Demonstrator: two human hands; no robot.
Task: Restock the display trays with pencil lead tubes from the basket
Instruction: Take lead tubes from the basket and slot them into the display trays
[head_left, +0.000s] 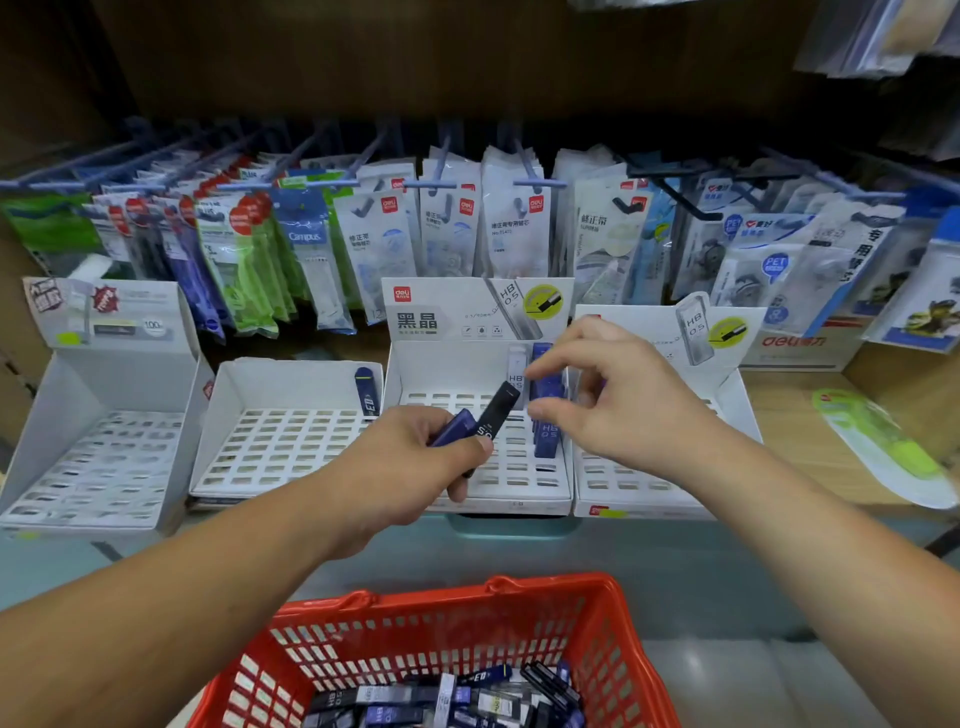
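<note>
left hand (415, 457) grips two lead tubes (497, 410) over middle display tray (498, 501) | right hand (613, 400) half-open, empty, partly hiding tray's standing blue tubes (548, 434) | red basket (452, 608) below holds more | correction-tape packs (511, 223) hang behind

Red plastic basket (618, 623); white matt cardboard trays (280, 384); glossy tubes (496, 410).

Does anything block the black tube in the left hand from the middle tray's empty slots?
Nothing visible does. The black tube is held at open slots of the tray; the right hand hovers by standing blue tubes.
</note>
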